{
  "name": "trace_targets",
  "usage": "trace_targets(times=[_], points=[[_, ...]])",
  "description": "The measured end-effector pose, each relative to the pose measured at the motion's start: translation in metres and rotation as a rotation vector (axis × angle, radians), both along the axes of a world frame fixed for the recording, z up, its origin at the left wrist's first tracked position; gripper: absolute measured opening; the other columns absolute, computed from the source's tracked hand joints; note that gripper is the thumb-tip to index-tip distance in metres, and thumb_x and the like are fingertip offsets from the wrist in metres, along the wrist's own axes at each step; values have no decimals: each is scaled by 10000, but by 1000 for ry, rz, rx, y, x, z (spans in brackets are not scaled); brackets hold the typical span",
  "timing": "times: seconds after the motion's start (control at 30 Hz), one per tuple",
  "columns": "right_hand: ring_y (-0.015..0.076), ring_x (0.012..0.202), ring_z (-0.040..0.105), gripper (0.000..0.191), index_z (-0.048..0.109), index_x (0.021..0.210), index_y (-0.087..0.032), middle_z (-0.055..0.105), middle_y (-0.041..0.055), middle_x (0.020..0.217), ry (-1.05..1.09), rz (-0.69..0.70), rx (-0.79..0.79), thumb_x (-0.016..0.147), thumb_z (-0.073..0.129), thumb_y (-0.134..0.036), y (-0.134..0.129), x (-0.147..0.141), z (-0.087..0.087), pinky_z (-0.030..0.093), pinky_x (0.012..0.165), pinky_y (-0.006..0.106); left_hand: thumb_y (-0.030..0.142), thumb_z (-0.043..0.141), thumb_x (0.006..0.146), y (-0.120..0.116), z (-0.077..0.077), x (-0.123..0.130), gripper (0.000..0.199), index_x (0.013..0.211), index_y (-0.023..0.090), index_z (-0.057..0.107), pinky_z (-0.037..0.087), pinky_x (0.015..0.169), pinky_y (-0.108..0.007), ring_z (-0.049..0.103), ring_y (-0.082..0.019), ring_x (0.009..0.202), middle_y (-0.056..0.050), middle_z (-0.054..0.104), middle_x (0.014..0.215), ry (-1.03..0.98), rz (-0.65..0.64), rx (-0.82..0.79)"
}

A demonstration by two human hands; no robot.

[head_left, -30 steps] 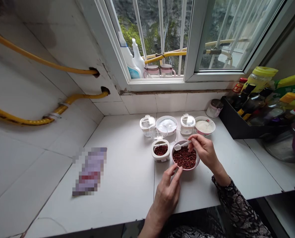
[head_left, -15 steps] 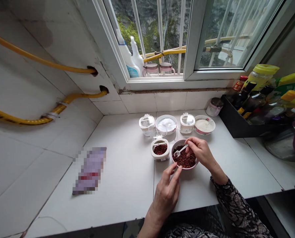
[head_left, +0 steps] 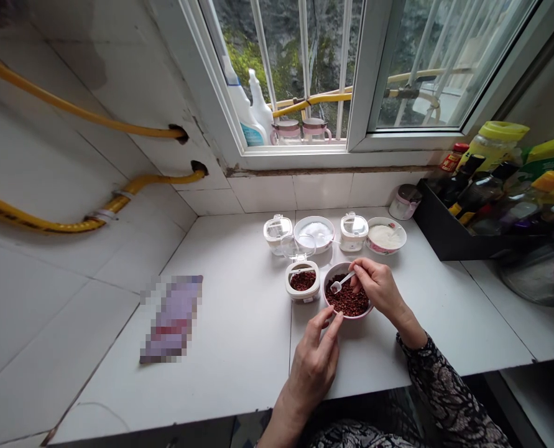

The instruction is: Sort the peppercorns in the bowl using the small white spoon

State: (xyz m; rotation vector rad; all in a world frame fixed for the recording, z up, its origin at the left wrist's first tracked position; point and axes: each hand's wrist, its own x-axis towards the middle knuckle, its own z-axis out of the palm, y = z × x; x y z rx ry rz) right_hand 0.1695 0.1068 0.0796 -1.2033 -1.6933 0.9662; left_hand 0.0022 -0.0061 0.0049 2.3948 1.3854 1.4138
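Note:
A small white spoon (head_left: 341, 283) is pinched in my right hand (head_left: 378, 288), its scoop over the dark red grains in a pink-rimmed bowl (head_left: 349, 300). My left hand (head_left: 316, 354) touches the bowl's near left rim with its fingertips, fingers apart and holding nothing. Just left of the bowl stands an open white jar (head_left: 302, 283) with the same kind of grains inside and its clear lid raised. Behind are a closed clear jar (head_left: 278, 231), a bowl of white crystals (head_left: 314, 233), another lidded jar (head_left: 354, 230) and a flowered bowl of pale powder (head_left: 385, 236).
A black box (head_left: 444, 233) of bottles stands at the right, beside a small lidded jar (head_left: 404, 202). A blurred purple packet (head_left: 174, 320) lies on the left of the white counter (head_left: 239, 348). The window is behind.
The whole view has shifted slightly. Both hands keep nearly the same place at the bowl, and the spoon is still in my right hand.

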Motion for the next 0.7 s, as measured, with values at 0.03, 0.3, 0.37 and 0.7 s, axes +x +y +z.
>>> trace_targets(times=[0.03, 0.3, 0.37, 0.7], points=[[150, 471, 617, 234, 595, 818, -219, 637, -27, 574, 1, 2, -4, 931, 503, -402, 0, 0, 0, 485, 520, 261, -31, 450, 940, 0, 0, 0, 558, 1456, 175, 493, 610, 974, -334, 617, -225, 1234, -166, 567, 1319, 0, 0, -2], [160, 476, 619, 203, 595, 822, -225, 634, -24, 567, -52, -12, 48, 934, 496, -362, 0, 0, -4, 495, 543, 276, -29, 434, 938, 0, 0, 0, 588, 1482, 194, 457, 627, 942, -336, 623, -231, 1232, -166, 572, 1316, 13, 6, -5], [163, 472, 622, 209, 596, 830, -227, 643, -19, 579, -35, -1, 16, 935, 489, -371, 0, -1, -5, 494, 523, 278, -29, 432, 938, 0, 0, 0, 590, 1483, 197, 455, 628, 941, -336, 623, -231, 1231, -166, 571, 1315, 8, 4, -5], [163, 439, 630, 374, 621, 831, -201, 661, -5, 572, 191, -7, -164, 844, 638, -575, 4, 3, -3, 508, 458, 261, -30, 426, 919, 0, -4, 2, 574, 1453, 170, 492, 611, 974, -346, 620, -231, 1242, -170, 583, 1313, -9, 14, -15]])
